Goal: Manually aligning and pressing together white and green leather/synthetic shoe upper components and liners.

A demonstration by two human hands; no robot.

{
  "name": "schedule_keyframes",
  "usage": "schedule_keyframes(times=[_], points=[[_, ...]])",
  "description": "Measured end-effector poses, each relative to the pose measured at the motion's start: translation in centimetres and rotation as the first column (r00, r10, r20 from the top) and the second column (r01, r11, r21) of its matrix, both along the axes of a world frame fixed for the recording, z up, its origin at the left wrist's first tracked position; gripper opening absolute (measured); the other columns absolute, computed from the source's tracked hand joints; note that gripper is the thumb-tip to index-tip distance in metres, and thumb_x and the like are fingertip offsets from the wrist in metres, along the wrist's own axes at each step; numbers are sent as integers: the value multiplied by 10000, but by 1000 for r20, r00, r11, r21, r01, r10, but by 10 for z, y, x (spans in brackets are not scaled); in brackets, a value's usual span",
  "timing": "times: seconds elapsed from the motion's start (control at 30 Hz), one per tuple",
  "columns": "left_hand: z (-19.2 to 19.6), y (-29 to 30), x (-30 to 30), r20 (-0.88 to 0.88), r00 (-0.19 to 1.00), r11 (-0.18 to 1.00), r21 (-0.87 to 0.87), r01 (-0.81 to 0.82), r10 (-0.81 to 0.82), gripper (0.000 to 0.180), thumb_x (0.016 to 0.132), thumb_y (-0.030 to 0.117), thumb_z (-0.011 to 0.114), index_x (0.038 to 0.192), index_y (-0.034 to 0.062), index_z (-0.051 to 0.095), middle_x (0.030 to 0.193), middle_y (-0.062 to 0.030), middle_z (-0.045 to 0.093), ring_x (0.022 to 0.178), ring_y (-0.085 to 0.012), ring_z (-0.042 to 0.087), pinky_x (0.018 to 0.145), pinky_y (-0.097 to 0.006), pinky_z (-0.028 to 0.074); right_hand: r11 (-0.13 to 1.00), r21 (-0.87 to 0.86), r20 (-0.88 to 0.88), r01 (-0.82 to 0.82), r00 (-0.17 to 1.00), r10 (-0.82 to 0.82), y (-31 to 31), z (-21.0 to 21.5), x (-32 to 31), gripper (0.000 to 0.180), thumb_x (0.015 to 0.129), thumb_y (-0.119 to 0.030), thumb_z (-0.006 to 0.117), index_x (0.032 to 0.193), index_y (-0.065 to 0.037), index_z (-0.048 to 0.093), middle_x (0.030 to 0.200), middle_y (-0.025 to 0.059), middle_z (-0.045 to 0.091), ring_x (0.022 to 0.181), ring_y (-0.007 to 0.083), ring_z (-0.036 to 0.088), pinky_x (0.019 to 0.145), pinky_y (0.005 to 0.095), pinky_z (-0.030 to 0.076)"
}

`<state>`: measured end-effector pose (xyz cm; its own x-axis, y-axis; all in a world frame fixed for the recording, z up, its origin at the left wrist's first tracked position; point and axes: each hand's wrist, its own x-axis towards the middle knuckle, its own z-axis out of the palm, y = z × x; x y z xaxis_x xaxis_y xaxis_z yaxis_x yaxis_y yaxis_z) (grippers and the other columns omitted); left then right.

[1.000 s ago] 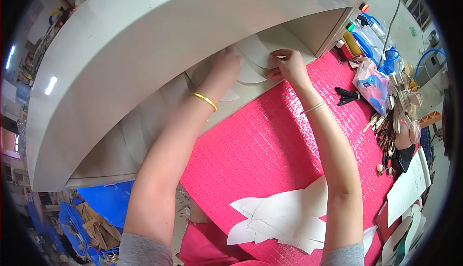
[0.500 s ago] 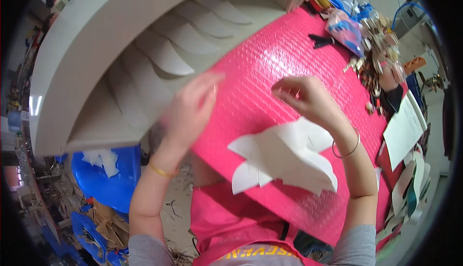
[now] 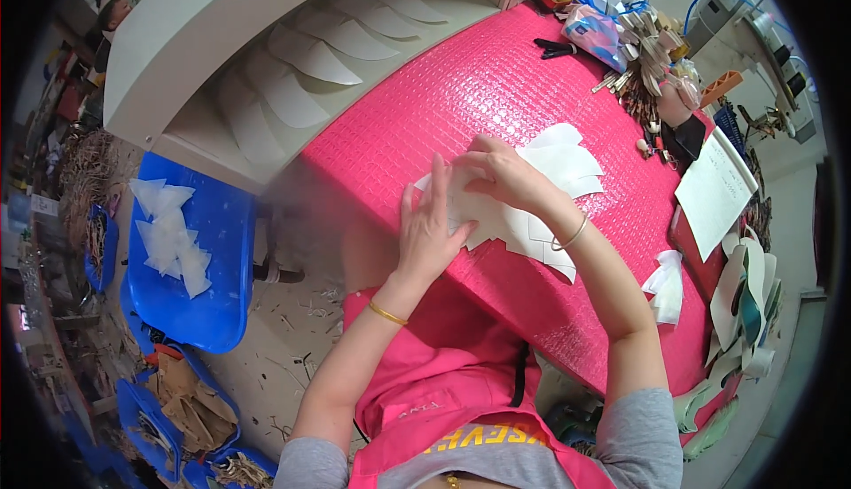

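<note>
Several flat white cut pieces (image 3: 560,170) lie overlapping on the pink textured table cover (image 3: 417,117), right under my hands. My left hand (image 3: 432,225) rests on the near-left end of these pieces, its fingers stretched out and the thumb apart. Just to its right, my right hand (image 3: 512,175) is over the same pieces with fingers curled inward in a pinch. Whatever lies between those fingertips is too small or hidden to make out.
Curved white pieces (image 3: 310,54) lie in a row inside the pale shelf (image 3: 168,117) at the upper left. A blue seat-like surface (image 3: 191,320) holds translucent scraps (image 3: 173,232). Tools (image 3: 651,54), a written sheet (image 3: 716,192) and a small white bundle (image 3: 667,287) are at the right.
Both hands have come down onto the white pieces and closer together. The pieces now lie farther forward and fanned out on the table. The whole view has shifted.
</note>
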<state>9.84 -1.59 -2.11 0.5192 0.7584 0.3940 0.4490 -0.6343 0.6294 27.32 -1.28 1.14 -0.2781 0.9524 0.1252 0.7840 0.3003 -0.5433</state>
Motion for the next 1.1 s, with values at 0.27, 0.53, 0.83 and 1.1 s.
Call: schedule_keyframes(times=[0.27, 0.53, 0.83, 1.1], points=[[11, -2, 8, -139, 990, 960, -279, -6, -35, 1082, 621, 334, 719, 1360, 172, -54, 1252, -83, 447, 1134, -228, 447, 1011, -534, 89, 972, 221, -98, 79, 994, -58, -32, 6, 7, 163, 624, 22, 605, 784, -8, 601, 728, 95, 478, 708, 241, 492, 626, 332, 408], [-2, -3, 1, -255, 965, 998, -25, 62, -66, 890, 629, 309, 710, 1336, 124, 202, 1271, -95, 406, 1184, -209, 387, 990, -567, 118, 990, 99, -434, 102, 900, -49, -51, 13, 39, 78, 676, 7, 631, 729, -21, 581, 730, 45, 524, 738, 169, 513, 687, 287, 405], [8, -7, 4, 99, 960, 938, -209, 277, -261, 766, 718, 298, 629, 1333, 116, 211, 1288, -110, 374, 1174, -237, 383, 983, -453, 251, 960, -256, -375, -113, 927, 9, -15, 7, 28, 121, 718, -58, 597, 825, -15, 560, 810, 87, 581, 794, 191, 546, 721, 288, 422], [-1, -9, 1, -192, 955, 974, -78, 214, -225, 625, 751, 289, 595, 1283, 104, 323, 1243, -100, 412, 1159, -235, 391, 994, -454, 227, 999, -41, -840, 28, 541, -49, -35, -11, 59, 118, 792, -149, 579, 767, -47, 525, 763, 45, 544, 805, 147, 505, 819, 328, 398]])
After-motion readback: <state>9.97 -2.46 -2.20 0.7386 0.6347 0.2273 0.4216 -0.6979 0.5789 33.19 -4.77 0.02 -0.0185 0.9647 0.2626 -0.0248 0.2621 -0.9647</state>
